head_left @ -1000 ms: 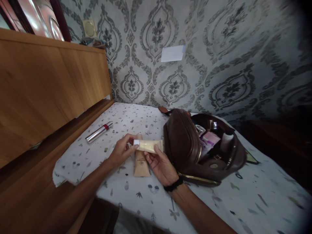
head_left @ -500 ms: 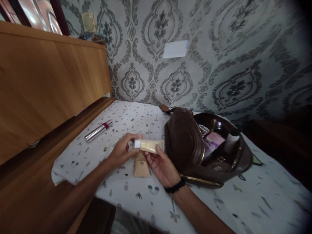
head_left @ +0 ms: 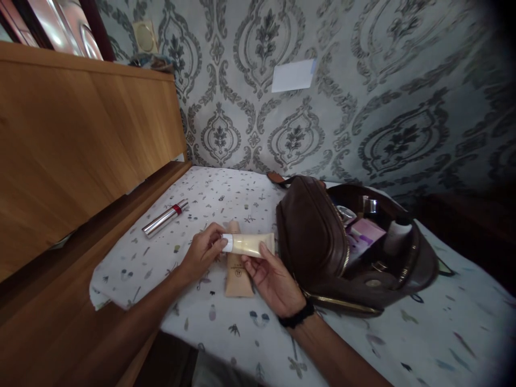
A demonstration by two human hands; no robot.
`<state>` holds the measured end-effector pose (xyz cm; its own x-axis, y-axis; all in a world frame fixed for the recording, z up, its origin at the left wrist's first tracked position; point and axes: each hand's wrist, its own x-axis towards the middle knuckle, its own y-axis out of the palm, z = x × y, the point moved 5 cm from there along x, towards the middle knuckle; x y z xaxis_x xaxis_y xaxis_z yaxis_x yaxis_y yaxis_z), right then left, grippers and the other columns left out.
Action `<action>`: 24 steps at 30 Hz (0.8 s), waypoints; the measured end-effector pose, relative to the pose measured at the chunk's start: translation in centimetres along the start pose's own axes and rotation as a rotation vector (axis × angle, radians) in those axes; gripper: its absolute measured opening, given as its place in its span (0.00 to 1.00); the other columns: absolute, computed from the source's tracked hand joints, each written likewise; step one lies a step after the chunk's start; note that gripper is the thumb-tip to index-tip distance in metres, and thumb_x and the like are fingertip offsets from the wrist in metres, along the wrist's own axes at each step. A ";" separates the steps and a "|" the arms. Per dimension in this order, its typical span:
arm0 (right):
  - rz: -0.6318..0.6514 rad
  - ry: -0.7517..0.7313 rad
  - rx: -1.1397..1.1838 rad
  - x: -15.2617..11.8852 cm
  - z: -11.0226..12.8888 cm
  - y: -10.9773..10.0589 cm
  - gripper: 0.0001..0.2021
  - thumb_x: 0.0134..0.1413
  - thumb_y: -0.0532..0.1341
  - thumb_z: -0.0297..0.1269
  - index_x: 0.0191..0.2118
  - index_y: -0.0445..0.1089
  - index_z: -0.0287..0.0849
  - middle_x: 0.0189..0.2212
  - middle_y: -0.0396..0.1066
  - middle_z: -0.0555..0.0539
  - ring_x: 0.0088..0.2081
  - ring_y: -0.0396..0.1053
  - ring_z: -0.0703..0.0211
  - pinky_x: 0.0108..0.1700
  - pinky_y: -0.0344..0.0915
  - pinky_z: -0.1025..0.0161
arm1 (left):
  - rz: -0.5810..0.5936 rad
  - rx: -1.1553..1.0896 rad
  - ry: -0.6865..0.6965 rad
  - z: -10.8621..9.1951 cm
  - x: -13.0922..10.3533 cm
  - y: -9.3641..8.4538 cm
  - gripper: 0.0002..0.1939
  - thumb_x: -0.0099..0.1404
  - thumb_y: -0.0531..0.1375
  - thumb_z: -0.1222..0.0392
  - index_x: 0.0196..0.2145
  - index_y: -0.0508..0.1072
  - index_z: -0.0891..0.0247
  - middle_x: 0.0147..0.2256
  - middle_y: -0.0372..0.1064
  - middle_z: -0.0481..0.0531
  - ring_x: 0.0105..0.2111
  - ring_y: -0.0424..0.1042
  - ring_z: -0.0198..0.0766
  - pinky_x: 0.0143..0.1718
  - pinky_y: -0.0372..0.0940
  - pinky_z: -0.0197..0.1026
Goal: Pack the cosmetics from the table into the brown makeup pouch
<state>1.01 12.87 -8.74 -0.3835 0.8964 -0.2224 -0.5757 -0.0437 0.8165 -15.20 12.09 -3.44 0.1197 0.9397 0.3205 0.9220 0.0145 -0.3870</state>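
Observation:
A pale yellow squeeze tube [head_left: 249,244] with a white cap lies sideways between my hands, held above the table. My left hand [head_left: 201,250] is closed, fingers and thumb pinching the white cap [head_left: 228,243]. The tube's flat end rests in my right hand [head_left: 276,282], its thumb on top and its fingers curled underneath. Beneath it a beige tube [head_left: 238,282] with small dark print lies flat on the patterned cloth, its middle partly covered by the held tube.
Right of my hands stands an unzipped brown leather bag [head_left: 314,231] holding a pink-purple packet [head_left: 365,234] and a dark-capped white bottle [head_left: 398,236]. A silver cosmetic tube with a red band [head_left: 163,219] lies at the left. A wooden cabinet [head_left: 88,129] borders the cloth-covered table [head_left: 226,188].
My left fingers have closed further over the white cap. The view has shifted slightly, so the bag appears a little farther right. The yellow tube stays in both hands.

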 end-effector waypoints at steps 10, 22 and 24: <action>-0.024 0.028 0.048 0.0 0.3 -0.3 0.12 0.48 0.71 0.36 0.37 0.74 0.37 0.31 0.78 0.46 0.30 0.76 0.63 0.36 0.75 0.71 | 0.098 0.180 0.203 -1.3 -0.1 0.2 0.20 0.65 0.60 0.54 0.52 0.64 0.61 0.46 0.67 0.56 0.40 0.67 0.39 0.31 0.62 0.36; -0.003 0.007 0.047 -0.1 0.2 -0.2 0.12 0.47 0.72 0.36 0.36 0.74 0.37 0.29 0.78 0.47 0.30 0.76 0.64 0.35 0.74 0.71 | 0.069 0.192 0.090 -0.3 -0.1 0.1 0.24 0.62 0.60 0.48 0.51 0.63 0.62 0.41 0.69 0.52 0.35 0.68 0.38 0.30 0.60 0.36; -0.003 0.009 0.046 -0.1 0.3 -0.2 0.12 0.47 0.72 0.36 0.36 0.74 0.37 0.29 0.78 0.47 0.30 0.76 0.64 0.35 0.74 0.71 | 0.073 0.231 0.128 -0.5 -0.1 0.1 0.26 0.61 0.63 0.51 0.53 0.62 0.62 0.47 0.67 0.56 0.38 0.68 0.39 0.30 0.61 0.36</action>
<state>1.36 12.92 -8.69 -0.3887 0.8924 -0.2293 -0.5433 -0.0210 0.8393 -14.92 11.78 -3.11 0.2419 0.8903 0.3858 0.8026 0.0398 -0.5952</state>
